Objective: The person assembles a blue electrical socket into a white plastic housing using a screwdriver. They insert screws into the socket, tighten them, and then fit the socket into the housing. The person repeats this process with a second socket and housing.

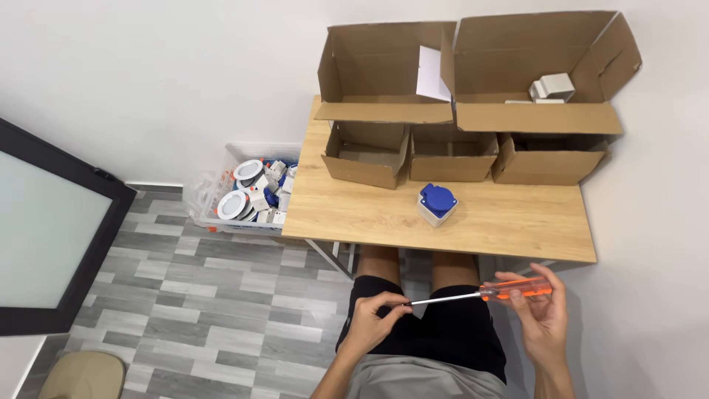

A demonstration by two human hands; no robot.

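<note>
Screwdriver with a clear orange handle and a thin metal shaft lies crosswise over the person's lap, below the near edge of the bench. The right hand has its grip closed around the orange handle, fingers curled over it. The left hand pinches the tip of the shaft between its fingertips, so both grips are clamped on the same tool. Under the hands are black shorts and bare knees tucked beneath the bench. On the wooden top, near its front edge, stands a white socket box with a blue round lid, well apart from the hands. Behind it sits a row of open cardboard boxes, with two larger ones stacked above. Left of the bench, on the grey floor, a clear plastic crate holds white round fittings.
</note>
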